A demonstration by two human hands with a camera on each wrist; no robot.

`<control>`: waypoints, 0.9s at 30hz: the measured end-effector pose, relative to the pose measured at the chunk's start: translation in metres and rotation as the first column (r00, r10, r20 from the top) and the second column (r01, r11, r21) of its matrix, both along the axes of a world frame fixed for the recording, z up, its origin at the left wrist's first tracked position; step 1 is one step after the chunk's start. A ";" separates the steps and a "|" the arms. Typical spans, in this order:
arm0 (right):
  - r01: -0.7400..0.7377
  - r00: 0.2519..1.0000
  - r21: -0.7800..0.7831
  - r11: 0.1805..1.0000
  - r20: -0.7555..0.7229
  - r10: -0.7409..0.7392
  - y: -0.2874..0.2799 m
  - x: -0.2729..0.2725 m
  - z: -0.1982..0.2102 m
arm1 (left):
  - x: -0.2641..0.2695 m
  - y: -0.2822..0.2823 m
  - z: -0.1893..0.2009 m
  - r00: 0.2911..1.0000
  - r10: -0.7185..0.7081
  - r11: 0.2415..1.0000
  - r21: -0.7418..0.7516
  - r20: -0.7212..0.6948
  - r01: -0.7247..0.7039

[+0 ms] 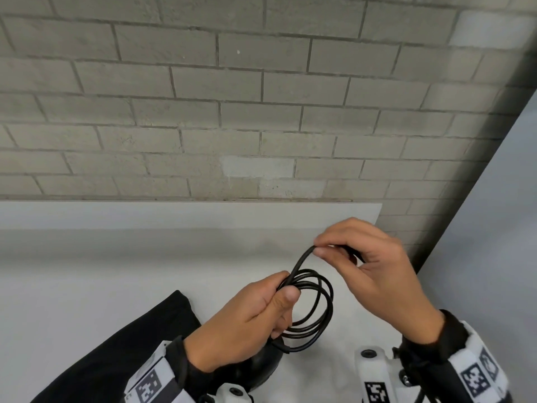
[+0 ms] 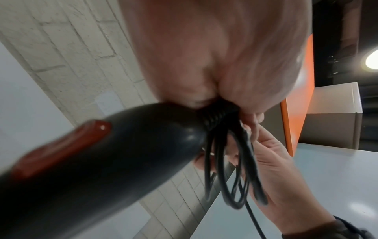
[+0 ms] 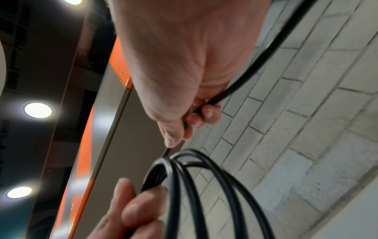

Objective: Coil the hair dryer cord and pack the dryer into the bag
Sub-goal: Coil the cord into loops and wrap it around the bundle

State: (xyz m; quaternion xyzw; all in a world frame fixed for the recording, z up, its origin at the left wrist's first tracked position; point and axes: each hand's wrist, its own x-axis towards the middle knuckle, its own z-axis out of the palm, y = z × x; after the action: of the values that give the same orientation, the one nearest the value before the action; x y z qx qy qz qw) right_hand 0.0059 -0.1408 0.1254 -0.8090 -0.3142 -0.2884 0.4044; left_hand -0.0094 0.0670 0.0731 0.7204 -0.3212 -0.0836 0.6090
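Over the white table, my left hand (image 1: 279,298) grips a bundle of several loops of the black cord (image 1: 325,309). The black hair dryer (image 1: 261,367) hangs under this hand, mostly hidden by it. The left wrist view shows its handle (image 2: 106,161) with a red switch (image 2: 67,145) and the loops (image 2: 223,169) bunched at the handle's end. Up and to the right, my right hand (image 1: 319,247) pinches a raised loop of cord between thumb and forefinger. From there the cord (image 3: 266,51) runs back past the palm. Black fabric (image 1: 139,341), apparently the bag, lies flat at the lower left.
The table (image 1: 116,257) ends at a grey brick wall (image 1: 261,112) behind. A pale panel (image 1: 494,228) stands at the right. An orange board (image 2: 300,97) and a cardboard box (image 2: 335,113) show in the left wrist view.
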 end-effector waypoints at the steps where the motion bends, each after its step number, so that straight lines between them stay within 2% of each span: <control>1: 0.000 1.000 0.008 1.000 -0.009 0.000 0.004 0.003 -0.003 | 0.000 0.000 0.000 1.000 -0.022 1.000 -0.015 -0.019 0.021; 4: -0.005 0.995 0.010 1.000 -0.104 0.006 0.011 0.008 -0.016 | 0.000 0.004 -0.001 0.997 -0.057 0.997 -0.047 -0.055 0.055; 6: -0.060 0.965 0.039 0.997 -0.252 0.068 0.011 0.006 -0.023 | -0.002 0.006 -0.002 0.997 -0.056 0.995 -0.083 -0.047 0.052; 8: -0.162 0.902 0.077 0.984 -0.393 0.180 0.010 0.000 -0.027 | -0.002 0.006 -0.002 0.999 -0.021 0.992 -0.123 -0.045 0.015; 10: -0.211 0.863 0.039 0.977 -0.462 0.205 0.012 -0.005 -0.031 | 0.000 0.006 -0.003 0.999 0.033 0.987 -0.153 -0.043 -0.039; 13: -0.156 0.847 0.016 0.988 -0.513 0.142 0.016 -0.007 -0.034 | 0.002 0.006 -0.002 0.995 0.091 0.989 -0.122 0.040 -0.085; 16: -0.186 0.749 0.145 0.972 -0.619 0.236 0.016 -0.007 -0.029 | 0.000 0.003 -0.003 0.979 0.178 0.981 -0.092 0.101 -0.169; 19: -0.238 0.647 0.299 0.924 -0.661 0.381 0.016 -0.007 -0.023 | 0.003 0.001 -0.006 0.965 0.250 0.965 -0.108 0.080 -0.241; 22: -0.242 0.575 0.406 0.881 -0.671 0.468 0.017 -0.006 -0.022 | 0.005 0.001 -0.007 0.954 0.289 0.955 -0.094 0.084 -0.281; 27: -0.229 0.523 0.484 0.845 -0.671 0.526 0.017 -0.002 -0.024 | 0.005 -0.003 -0.004 0.941 0.314 0.949 -0.086 0.127 -0.305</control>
State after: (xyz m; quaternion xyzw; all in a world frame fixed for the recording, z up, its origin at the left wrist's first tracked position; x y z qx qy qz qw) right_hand 0.0037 -0.1242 0.1017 -0.6798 -0.2223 0.1414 0.6845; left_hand -0.0045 0.0638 0.0688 0.7457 -0.2482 0.0738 0.6139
